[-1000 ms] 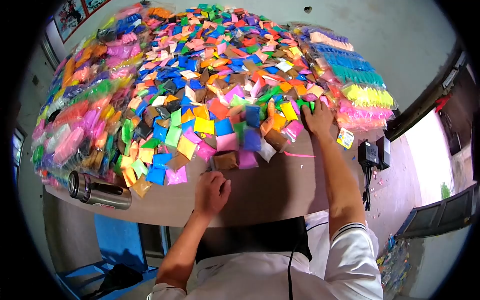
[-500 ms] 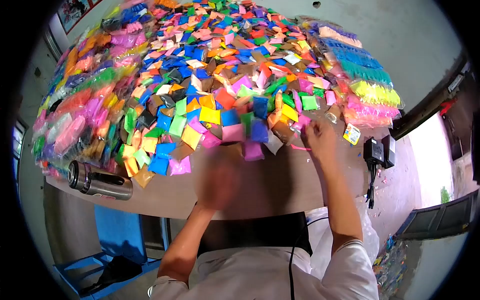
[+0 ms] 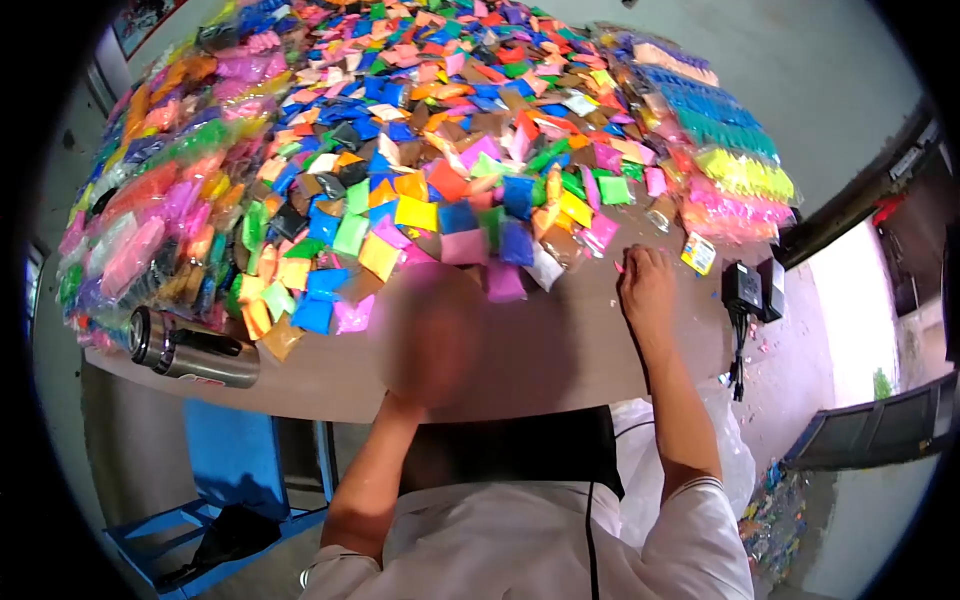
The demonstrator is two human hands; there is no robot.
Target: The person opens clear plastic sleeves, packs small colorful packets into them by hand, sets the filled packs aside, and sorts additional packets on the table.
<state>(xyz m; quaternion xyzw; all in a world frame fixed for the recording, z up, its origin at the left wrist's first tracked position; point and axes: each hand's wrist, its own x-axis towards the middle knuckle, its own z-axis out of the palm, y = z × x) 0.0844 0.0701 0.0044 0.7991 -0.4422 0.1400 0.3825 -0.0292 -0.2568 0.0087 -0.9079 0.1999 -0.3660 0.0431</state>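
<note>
My left hand (image 3: 435,345) is smeared by motion over the table's near part, just below the small colored packets. Its fingers cannot be made out, and a faint pink blur shows at its upper end. My right hand (image 3: 648,285) rests low over the table at the right of the packets, fingers curled together. A small pink scrap (image 3: 618,267) shows at its fingertips. Nearest to the hands lie a pink packet (image 3: 462,247), a blue packet (image 3: 517,243), a magenta packet (image 3: 505,282) and a white packet (image 3: 544,269).
Loose packets (image 3: 400,110) cover the table's far part. Bagged packets are piled at left (image 3: 135,260) and right (image 3: 745,175). A steel flask (image 3: 205,355) lies at the left edge. A labeled card (image 3: 698,254) and a black power adapter (image 3: 742,290) sit at right. A blue chair (image 3: 235,455) stands below.
My right hand has drawn slightly toward me, away from the magenta packet beside it. The pink strip on the table no longer lies where it was. My left hand stays blurred.
</note>
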